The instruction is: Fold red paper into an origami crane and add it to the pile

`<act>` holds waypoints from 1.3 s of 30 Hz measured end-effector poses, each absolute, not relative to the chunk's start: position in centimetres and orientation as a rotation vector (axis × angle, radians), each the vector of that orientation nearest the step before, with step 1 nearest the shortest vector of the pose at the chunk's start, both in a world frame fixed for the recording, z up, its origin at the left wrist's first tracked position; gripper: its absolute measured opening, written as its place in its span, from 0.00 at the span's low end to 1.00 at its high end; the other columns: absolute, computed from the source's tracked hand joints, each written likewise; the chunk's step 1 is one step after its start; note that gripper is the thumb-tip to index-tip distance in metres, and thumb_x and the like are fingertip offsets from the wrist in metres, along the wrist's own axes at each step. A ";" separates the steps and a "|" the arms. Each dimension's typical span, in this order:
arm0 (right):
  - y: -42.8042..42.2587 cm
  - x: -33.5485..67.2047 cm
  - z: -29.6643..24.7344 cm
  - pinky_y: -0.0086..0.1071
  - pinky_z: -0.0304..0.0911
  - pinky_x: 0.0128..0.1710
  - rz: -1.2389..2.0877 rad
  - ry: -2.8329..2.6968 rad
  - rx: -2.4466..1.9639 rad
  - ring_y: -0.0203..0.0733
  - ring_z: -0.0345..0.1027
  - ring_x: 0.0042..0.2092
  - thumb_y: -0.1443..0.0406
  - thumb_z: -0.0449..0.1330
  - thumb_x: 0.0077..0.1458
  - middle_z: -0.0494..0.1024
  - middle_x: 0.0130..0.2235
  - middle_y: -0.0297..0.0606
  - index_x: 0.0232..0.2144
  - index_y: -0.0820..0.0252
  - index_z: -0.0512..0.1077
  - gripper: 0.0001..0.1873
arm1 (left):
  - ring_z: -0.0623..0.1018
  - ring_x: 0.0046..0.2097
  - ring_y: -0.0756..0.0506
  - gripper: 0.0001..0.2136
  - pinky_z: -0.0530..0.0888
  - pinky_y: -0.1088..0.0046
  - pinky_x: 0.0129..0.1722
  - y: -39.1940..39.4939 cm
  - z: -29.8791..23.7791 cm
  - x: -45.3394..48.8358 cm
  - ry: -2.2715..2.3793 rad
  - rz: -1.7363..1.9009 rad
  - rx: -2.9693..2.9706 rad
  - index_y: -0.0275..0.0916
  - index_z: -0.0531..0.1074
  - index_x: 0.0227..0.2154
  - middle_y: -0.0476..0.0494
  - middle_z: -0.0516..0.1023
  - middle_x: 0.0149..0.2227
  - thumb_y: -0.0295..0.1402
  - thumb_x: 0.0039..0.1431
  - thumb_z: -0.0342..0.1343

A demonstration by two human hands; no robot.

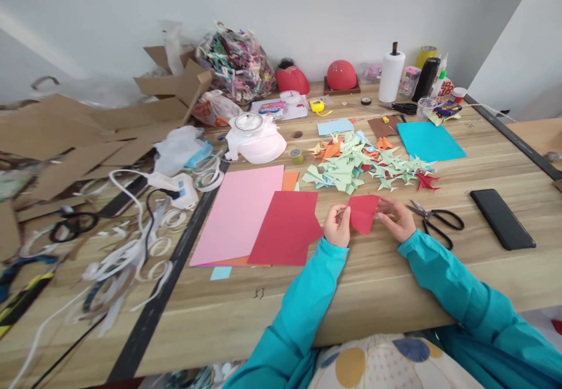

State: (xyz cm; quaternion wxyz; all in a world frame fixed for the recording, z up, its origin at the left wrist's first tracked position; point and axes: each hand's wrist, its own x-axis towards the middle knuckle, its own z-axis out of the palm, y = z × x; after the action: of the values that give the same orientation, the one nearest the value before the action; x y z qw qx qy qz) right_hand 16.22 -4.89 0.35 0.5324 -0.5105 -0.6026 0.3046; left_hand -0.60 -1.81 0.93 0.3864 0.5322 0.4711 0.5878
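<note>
A small piece of red paper [363,213] is held up between my two hands, with a faint crease across it. My left hand [337,225] pinches its left edge, thumb in front. At the right edge, the fingers of my right hand [397,219] are closed on the same paper. Just beyond lies a pile of folded paper cranes [345,169], mostly pale green with some orange, blue and red. Larger sheets of red paper [285,228] and pink paper [246,213] lie left of my hands. Scissors [434,216] rest close by my right hand.
A black phone [503,219] lies at the right. Behind the cranes are a turquoise sheet [430,141], a yellow tape measure [317,106] and a white bottle [391,77]. Cables, a power strip [182,190] and cardboard boxes [79,131] crowd the left side.
</note>
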 end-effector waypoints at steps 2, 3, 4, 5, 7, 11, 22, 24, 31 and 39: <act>-4.9 15.7 0.3 0.35 0.68 0.32 1.011 -1.253 -1.154 0.41 0.71 0.34 0.57 0.59 0.47 0.76 0.36 0.41 0.44 0.59 0.65 0.22 | 0.74 0.29 0.51 0.10 0.71 0.77 0.28 -1.8 0.9 -0.3 1.160 1.441 1.244 0.35 0.67 0.28 0.45 0.73 0.28 0.38 0.50 0.55; -4.8 15.4 0.3 0.34 0.68 0.29 1.114 -1.177 -1.131 0.40 0.70 0.31 0.56 0.60 0.46 0.77 0.33 0.40 0.41 0.59 0.67 0.20 | 0.74 0.28 0.51 0.11 0.70 0.77 0.28 -1.8 0.8 -0.2 1.136 1.419 1.214 0.35 0.66 0.28 0.46 0.73 0.27 0.39 0.49 0.55; -4.8 15.3 0.3 0.32 0.67 0.26 1.185 -1.116 -1.115 0.38 0.70 0.27 0.56 0.61 0.44 0.77 0.30 0.38 0.37 0.59 0.69 0.18 | 0.74 0.28 0.51 0.11 0.70 0.77 0.27 -1.8 0.8 -0.1 1.113 1.399 1.194 0.36 0.66 0.27 0.47 0.73 0.26 0.39 0.48 0.56; -4.7 15.2 0.3 0.31 0.66 0.23 1.226 -1.065 -1.108 0.37 0.68 0.24 0.56 0.62 0.42 0.76 0.27 0.36 0.33 0.59 0.70 0.17 | 0.73 0.27 0.51 0.11 0.70 0.77 0.27 -1.8 0.7 -0.1 1.092 1.377 1.183 0.36 0.66 0.27 0.48 0.72 0.25 0.39 0.47 0.56; -4.6 15.2 0.4 0.30 0.65 0.22 1.240 -0.979 -1.114 0.36 0.67 0.22 0.56 0.64 0.39 0.75 0.23 0.34 0.28 0.59 0.71 0.15 | 0.73 0.26 0.52 0.11 0.69 0.78 0.26 -1.8 0.6 0.0 1.064 1.333 1.173 0.36 0.66 0.25 0.49 0.72 0.23 0.40 0.46 0.57; -4.4 15.7 0.3 0.28 0.63 0.21 1.262 -0.835 -1.155 0.35 0.66 0.22 0.57 0.67 0.34 0.74 0.21 0.32 0.24 0.60 0.72 0.15 | 0.74 0.30 0.50 0.13 0.71 0.75 0.30 -1.8 0.5 0.0 1.009 1.278 1.159 0.36 0.68 0.28 0.46 0.74 0.27 0.39 0.43 0.59; -4.7 15.5 0.8 0.28 0.63 0.25 1.359 -0.898 -1.102 0.35 0.67 0.25 0.60 0.67 0.34 0.75 0.25 0.32 0.27 0.58 0.72 0.14 | 0.69 0.23 0.53 0.11 0.67 0.78 0.24 -1.6 0.5 -0.2 1.050 1.150 1.135 0.34 0.69 0.23 0.51 0.70 0.19 0.37 0.41 0.60; -4.7 15.5 0.9 0.28 0.63 0.24 1.390 -0.886 -1.117 0.35 0.67 0.24 0.61 0.68 0.32 0.76 0.24 0.32 0.26 0.58 0.72 0.14 | 0.70 0.23 0.53 0.11 0.67 0.78 0.23 -1.7 0.5 -0.4 1.040 1.125 1.149 0.34 0.69 0.23 0.51 0.70 0.19 0.38 0.42 0.60; -4.5 16.1 -0.2 0.28 0.61 0.20 1.405 -0.720 -1.112 0.37 0.68 0.22 0.62 0.67 0.32 0.76 0.22 0.33 0.26 0.60 0.72 0.14 | 0.75 0.31 0.48 0.16 0.71 0.73 0.28 -1.5 0.0 -0.9 0.799 1.187 1.202 0.37 0.67 0.43 0.41 0.76 0.36 0.34 0.50 0.53; -4.3 15.9 0.7 0.28 0.60 0.16 1.426 -0.671 -1.088 0.35 0.65 0.18 0.64 0.67 0.31 0.74 0.19 0.32 0.23 0.61 0.72 0.12 | 0.75 0.36 0.47 0.10 0.74 0.72 0.35 -1.6 -0.2 -0.7 0.745 1.234 1.470 0.36 0.73 0.34 0.38 0.71 0.42 0.31 0.46 0.57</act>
State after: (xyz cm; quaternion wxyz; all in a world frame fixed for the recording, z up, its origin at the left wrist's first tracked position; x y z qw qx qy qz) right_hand 15.94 -4.32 0.66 0.5755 -0.4647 -0.2866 0.6089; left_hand -0.68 -1.64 -0.25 0.5152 0.6117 0.3103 0.5138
